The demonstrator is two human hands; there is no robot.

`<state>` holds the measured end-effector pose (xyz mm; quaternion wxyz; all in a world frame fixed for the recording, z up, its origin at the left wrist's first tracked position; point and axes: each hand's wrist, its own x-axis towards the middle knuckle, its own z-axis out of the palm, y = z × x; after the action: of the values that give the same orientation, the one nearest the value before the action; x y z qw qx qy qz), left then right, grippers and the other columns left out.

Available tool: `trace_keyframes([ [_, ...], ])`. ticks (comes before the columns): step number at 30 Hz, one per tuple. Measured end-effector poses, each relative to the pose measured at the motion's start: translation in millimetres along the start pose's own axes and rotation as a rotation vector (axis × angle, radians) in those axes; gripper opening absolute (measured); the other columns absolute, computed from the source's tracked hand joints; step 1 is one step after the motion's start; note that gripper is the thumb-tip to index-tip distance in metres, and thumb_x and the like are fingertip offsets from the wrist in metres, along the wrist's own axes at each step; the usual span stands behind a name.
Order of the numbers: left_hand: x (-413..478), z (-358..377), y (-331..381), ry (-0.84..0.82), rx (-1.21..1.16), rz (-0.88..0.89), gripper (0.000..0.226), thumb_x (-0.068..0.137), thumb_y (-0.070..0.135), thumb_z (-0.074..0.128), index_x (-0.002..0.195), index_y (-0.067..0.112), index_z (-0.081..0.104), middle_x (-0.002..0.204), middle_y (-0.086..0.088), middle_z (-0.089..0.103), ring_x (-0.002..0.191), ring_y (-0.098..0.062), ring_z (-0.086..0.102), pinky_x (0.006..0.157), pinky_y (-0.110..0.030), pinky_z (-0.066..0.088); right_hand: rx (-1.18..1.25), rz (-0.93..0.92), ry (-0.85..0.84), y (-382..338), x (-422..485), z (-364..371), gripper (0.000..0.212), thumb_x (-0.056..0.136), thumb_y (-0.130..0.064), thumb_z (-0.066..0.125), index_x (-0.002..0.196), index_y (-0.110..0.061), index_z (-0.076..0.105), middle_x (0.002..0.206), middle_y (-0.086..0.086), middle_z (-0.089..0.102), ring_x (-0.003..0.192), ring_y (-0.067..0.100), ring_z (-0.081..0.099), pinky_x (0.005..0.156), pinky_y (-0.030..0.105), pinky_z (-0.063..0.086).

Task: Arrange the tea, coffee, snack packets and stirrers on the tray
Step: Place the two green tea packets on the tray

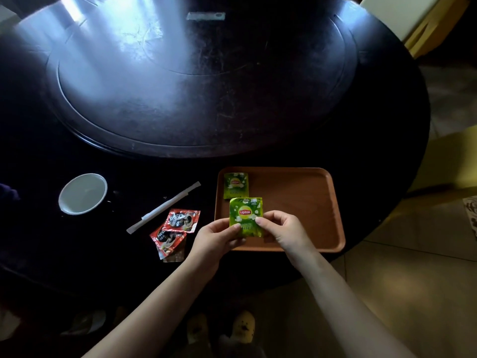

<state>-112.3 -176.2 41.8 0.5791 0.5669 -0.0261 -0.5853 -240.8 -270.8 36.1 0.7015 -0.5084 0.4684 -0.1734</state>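
Observation:
A brown rectangular tray [304,202] lies near the table's front edge. One green Lipton tea packet [235,185] lies flat in its far left corner. A second green tea packet [245,215] is held above the tray's near left part, pinched by my left hand [216,236] at its lower left and my right hand [281,228] at its right side. Left of the tray, on the dark table, lie two red coffee sachets [182,220] [167,240], overlapping. A paper-wrapped stirrer [163,207] lies diagonally beyond them.
A white cup [83,193] stands on the table to the left. A large round turntable [201,81] fills the table's middle, with a small flat grey item [205,16] at its far side. Tiled floor and a yellow chair are to the right.

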Motion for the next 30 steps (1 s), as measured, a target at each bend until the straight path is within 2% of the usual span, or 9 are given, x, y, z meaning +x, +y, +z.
trace_keyframes([
  [4,5,2,-6,0.061,0.015,0.026,0.017,0.083,0.005,0.061,0.098,0.0,0.065,0.076,-0.009,0.072,0.063,-0.012,0.068,0.062,-0.021,0.058,-0.033,-0.003,0.09,-2,15,-4,0.005,0.082,-0.004,0.064,0.086,-0.002,0.062,0.064,0.004,0.059,0.039,-0.004,0.054,0.039,0.011,0.044],
  [6,11,-6,-10,0.211,0.224,0.113,0.018,0.082,0.009,0.064,0.099,0.004,0.066,0.079,-0.009,0.069,0.061,-0.01,0.065,0.062,-0.02,0.056,-0.029,-0.018,0.208,-6,34,-12,0.007,0.081,-0.001,0.065,0.087,-0.002,0.062,0.061,0.004,0.056,0.036,-0.003,0.052,0.037,0.01,0.042],
  [9,16,-25,-14,0.427,0.701,0.273,0.019,0.08,0.016,0.066,0.099,0.015,0.065,0.09,-0.001,0.067,0.08,-0.01,0.062,0.068,-0.018,0.048,-0.053,0.03,0.327,-14,67,-27,0.018,0.082,-0.003,0.064,0.098,0.005,0.062,0.064,0.005,0.056,0.046,0.008,0.052,0.034,0.009,0.039],
  [11,18,-33,-18,0.45,0.851,0.327,0.023,0.079,0.015,0.067,0.102,0.015,0.063,0.092,0.003,0.062,0.083,-0.008,0.057,0.064,-0.011,0.04,-0.11,0.075,0.357,-14,86,-34,0.022,0.082,-0.005,0.064,0.1,0.008,0.061,0.07,0.009,0.058,0.052,0.012,0.049,0.033,0.009,0.038],
  [13,22,-37,-22,0.435,0.933,0.324,0.027,0.079,0.013,0.067,0.105,0.014,0.061,0.096,0.002,0.059,0.086,-0.01,0.055,0.062,-0.01,0.038,-0.186,0.088,0.365,-11,100,-34,0.024,0.082,-0.007,0.064,0.1,0.008,0.062,0.072,0.011,0.058,0.05,0.013,0.047,0.032,0.01,0.037],
  [16,26,-41,-27,0.417,0.989,0.296,0.031,0.079,0.011,0.066,0.109,0.013,0.059,0.096,0.002,0.058,0.089,-0.011,0.054,0.062,-0.01,0.037,-0.325,0.068,0.387,-7,114,-29,0.026,0.08,-0.011,0.068,0.097,0.009,0.064,0.065,0.01,0.058,0.054,0.02,0.051,0.045,0.02,0.044],
  [19,31,-44,-28,0.419,0.984,0.265,0.031,0.08,0.011,0.066,0.11,0.013,0.059,0.096,-0.001,0.061,0.088,-0.012,0.055,0.064,-0.013,0.038,-0.469,0.037,0.441,-3,121,-25,0.028,0.078,-0.016,0.071,0.096,0.005,0.067,0.089,0.02,0.067,0.078,0.028,0.061,0.063,0.032,0.049],
  [21,33,-45,-27,0.418,0.983,0.263,0.031,0.08,0.011,0.066,0.11,0.012,0.06,0.095,0.0,0.061,0.087,-0.011,0.054,0.062,-0.011,0.037,-0.581,0.004,0.474,-1,122,-23,0.025,0.078,-0.018,0.072,0.093,0.001,0.067,0.1,0.019,0.068,0.09,0.03,0.063,0.07,0.029,0.045],
  [30,34,-45,-28,0.422,1.004,0.294,0.027,0.079,0.009,0.066,0.105,0.014,0.062,0.088,0.006,0.058,0.076,-0.001,0.05,0.058,-0.009,0.035,-0.654,-0.065,0.524,0,121,-22,0.018,0.08,-0.015,0.069,0.09,-0.001,0.064,0.098,0.019,0.068,0.086,0.03,0.063,0.065,0.025,0.041],
])
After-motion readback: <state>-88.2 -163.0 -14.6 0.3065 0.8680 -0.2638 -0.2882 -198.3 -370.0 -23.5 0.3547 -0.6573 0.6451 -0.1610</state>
